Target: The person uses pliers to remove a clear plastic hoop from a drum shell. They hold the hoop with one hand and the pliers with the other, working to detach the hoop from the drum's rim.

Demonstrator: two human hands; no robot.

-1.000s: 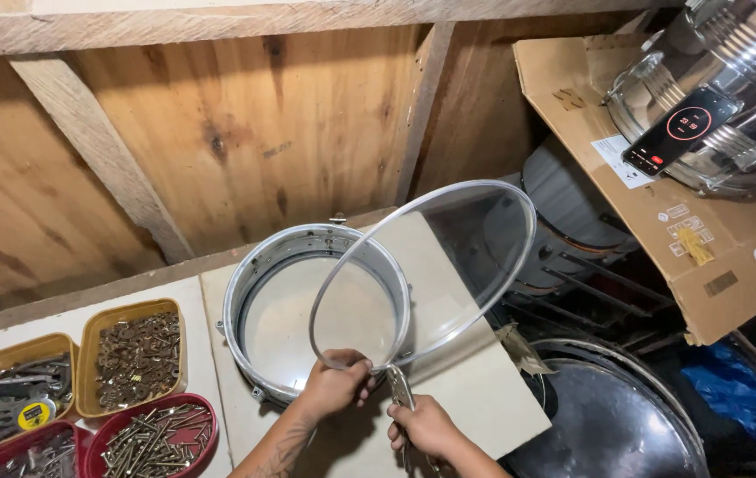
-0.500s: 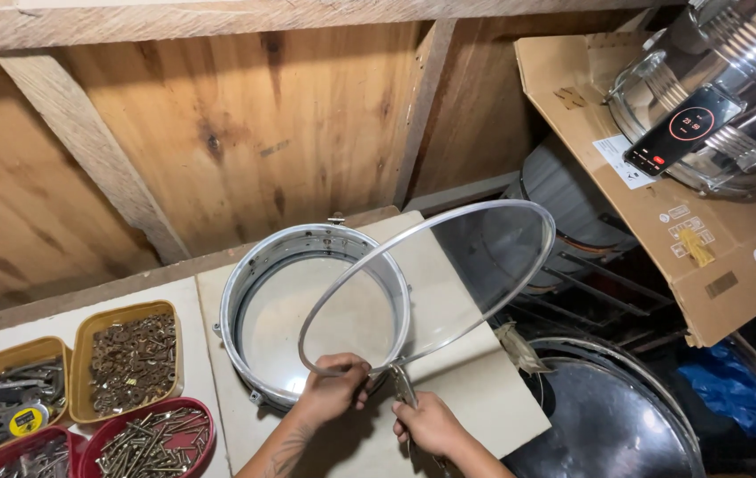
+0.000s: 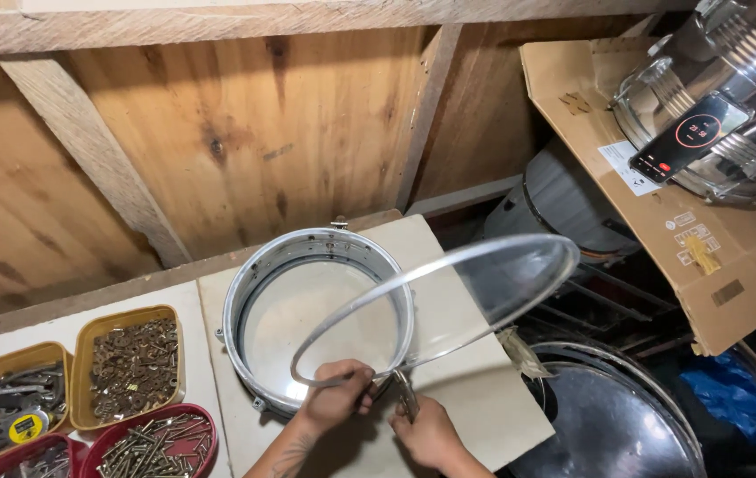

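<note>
Clear drumhead (image 3: 449, 301): my left hand (image 3: 335, 400) grips its near rim; my right hand (image 3: 429, 434) holds pliers (image 3: 406, 394) just beside.

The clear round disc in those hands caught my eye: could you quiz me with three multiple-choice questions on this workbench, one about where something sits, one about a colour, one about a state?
1. Where does the metal hoop sit?
A. On the pale board
B. Inside a cardboard box
C. On the floor

2. What colour is the tray of screws at the lower left?
A. Blue
B. Red
C. White

3. How is the clear disc held?
A. Flat on the board
B. Tilted up above the hoop
C. Rolled into a tube

Answers: 1 A, the hoop rests on the pale board. 2 B, its rim is red. 3 B, the left hand grips its near edge while its far edge rises; the right hand holds a tool at that edge.
</note>
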